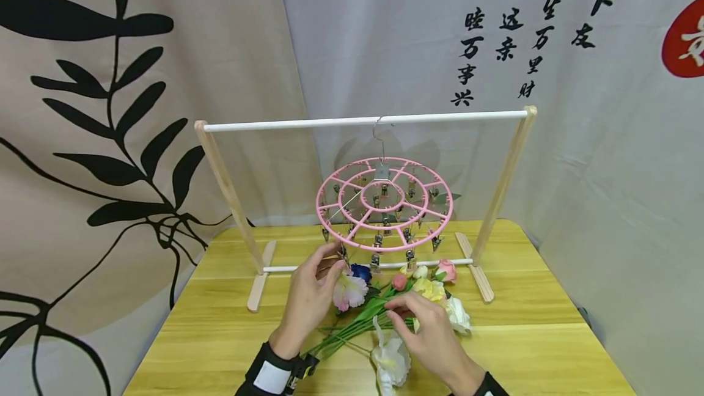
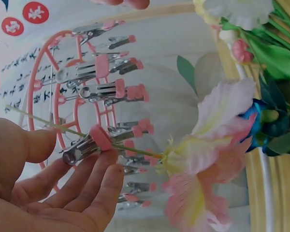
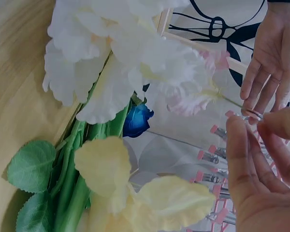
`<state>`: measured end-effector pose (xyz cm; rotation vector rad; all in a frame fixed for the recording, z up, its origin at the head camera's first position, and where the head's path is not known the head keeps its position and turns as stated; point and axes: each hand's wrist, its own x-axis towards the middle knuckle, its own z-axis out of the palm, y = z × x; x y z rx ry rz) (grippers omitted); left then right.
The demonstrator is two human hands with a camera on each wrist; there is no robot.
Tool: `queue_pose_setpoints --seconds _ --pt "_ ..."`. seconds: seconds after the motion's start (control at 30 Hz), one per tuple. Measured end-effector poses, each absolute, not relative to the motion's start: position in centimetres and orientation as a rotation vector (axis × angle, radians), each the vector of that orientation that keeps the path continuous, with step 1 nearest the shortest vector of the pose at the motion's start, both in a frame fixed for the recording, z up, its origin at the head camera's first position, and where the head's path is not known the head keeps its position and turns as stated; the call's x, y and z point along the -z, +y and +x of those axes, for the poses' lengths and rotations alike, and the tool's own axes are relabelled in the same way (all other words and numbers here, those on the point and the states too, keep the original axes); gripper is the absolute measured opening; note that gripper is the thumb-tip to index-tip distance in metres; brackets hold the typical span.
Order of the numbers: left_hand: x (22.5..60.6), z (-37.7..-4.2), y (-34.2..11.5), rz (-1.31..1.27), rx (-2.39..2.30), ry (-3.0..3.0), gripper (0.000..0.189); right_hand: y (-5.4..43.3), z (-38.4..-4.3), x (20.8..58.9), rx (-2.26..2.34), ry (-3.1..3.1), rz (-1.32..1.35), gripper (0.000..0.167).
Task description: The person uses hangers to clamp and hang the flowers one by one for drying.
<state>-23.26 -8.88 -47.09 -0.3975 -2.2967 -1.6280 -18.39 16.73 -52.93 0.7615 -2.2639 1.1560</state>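
In the head view my left hand (image 1: 310, 295) is raised to the near left rim of a round pink clip hanger (image 1: 330, 228). In the left wrist view its fingers touch a metal clip (image 2: 82, 149) with pink tips, the thumb a little apart. That clip grips the thin green stem of a pale pink flower (image 2: 208, 154), whose bloom hangs below. My right hand (image 1: 426, 332) hovers over a bunch of artificial flowers on the table, fingers loosely bent, with nothing seen between them. Its fingers (image 3: 239, 150) overlap the flower's stem in the right wrist view.
The hanger hangs by its hook from the white bar (image 1: 286, 124) of a wooden stand (image 1: 230, 194). Below lie a blue flower (image 1: 361, 272), pink buds (image 1: 399, 282), yellow blooms (image 1: 430, 289) and white blooms (image 1: 392, 360) on the wooden table (image 1: 198, 322). Several other clips hang around the hanger.
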Motion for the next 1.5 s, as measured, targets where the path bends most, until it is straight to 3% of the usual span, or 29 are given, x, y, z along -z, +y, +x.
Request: queue_pose_setpoints --seconds 0.43,0.8,1.13,1.5 --pt "49.3 -20.9 -10.3 -0.331 1.500 -2.341 0.060 15.3 -17.5 54.5 -1.240 -2.373 1.045 0.018" --pt "52.1 -19.8 -10.6 -0.385 1.298 -2.326 0.029 14.0 -18.1 55.3 -0.836 -2.679 1.105 0.004" --pt "53.8 -19.4 -10.6 -0.422 1.280 -2.551 0.023 12.8 -18.9 56.4 -0.463 -2.737 1.079 0.009" --pt "55.6 -19.8 -10.5 -0.635 1.227 -2.710 0.012 12.6 -19.3 56.9 -0.394 -2.720 1.032 0.012"
